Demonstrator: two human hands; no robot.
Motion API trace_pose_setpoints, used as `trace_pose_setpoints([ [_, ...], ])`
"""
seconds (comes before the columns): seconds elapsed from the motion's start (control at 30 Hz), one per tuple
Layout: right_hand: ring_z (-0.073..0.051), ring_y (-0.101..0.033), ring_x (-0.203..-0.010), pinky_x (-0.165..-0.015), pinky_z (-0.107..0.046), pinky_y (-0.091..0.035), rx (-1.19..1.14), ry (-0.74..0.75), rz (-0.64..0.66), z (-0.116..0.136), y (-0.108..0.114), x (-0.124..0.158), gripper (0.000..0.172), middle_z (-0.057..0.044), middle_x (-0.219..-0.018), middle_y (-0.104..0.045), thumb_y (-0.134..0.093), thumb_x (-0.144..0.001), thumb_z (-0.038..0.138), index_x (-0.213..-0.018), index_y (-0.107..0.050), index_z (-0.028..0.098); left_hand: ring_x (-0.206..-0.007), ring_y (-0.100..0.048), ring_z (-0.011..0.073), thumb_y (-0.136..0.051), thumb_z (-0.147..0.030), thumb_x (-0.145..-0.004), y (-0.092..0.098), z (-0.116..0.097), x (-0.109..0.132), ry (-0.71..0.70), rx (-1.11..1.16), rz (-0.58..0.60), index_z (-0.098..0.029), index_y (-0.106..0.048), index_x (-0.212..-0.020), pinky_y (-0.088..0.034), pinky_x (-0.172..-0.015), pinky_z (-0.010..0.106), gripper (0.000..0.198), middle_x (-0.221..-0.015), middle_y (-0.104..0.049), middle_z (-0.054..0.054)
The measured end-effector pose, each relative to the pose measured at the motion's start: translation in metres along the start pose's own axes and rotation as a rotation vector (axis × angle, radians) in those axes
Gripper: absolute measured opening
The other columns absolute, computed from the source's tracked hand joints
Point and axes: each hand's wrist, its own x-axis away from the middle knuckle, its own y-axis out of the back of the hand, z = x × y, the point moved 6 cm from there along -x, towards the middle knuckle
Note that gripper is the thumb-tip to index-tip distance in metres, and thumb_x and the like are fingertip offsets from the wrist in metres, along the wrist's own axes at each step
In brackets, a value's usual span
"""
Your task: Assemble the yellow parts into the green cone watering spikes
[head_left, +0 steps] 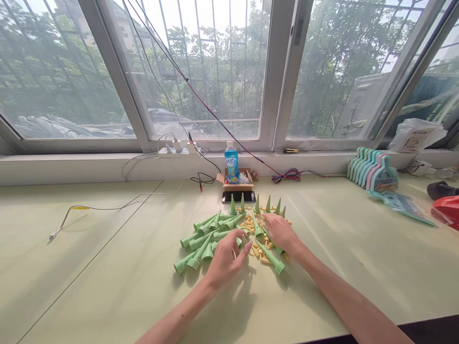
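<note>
My left hand (pixel 226 255) is at the near side of a heap of hollow green plastic cones (pixel 195 243) with ribbed collars. Its thumb and fingers curl around a green cone, which shows partly between them. My right hand (pixel 281 231) is over the right part of the pile, fingers bent together and pointing down-left; what they grip, if anything, is hidden. Small yellow plastic pegs (pixel 263 258) lie between the hands. One loose green cone (pixel 270 257) rests on its side below my right hand. Several cones (pixel 268 204) stand upright in a row behind it.
A black phone (pixel 238 197) lies behind the pile, in front of a small cardboard box (pixel 238 187) with a blue bottle (pixel 232 165). A power strip (pixel 177 152) and cables are along the sill. Pastel hanger-shaped pieces (pixel 373 172) and a red object (pixel 446 210) are at right.
</note>
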Motion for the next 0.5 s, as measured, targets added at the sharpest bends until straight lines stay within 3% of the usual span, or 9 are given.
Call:
trace_pose_setpoints([
  [0.5, -0.022, -0.065, -0.096, -0.073, -0.026, -0.042, 0.049, -0.031, 0.046, -0.0004, -0.0014, 0.0004, 0.03, -0.008, -0.102, -0.068, -0.052, -0.091, 0.008, -0.117, -0.063, 0.02, -0.055, -0.053, 0.0108, -0.055, -0.042, -0.091, -0.0004, 0.0, 0.0006, -0.031, 0.041, -0.026, -0.021, -0.06, -0.101, -0.045, -0.048, 0.023, 0.024, -0.097, -0.065, 0.004],
])
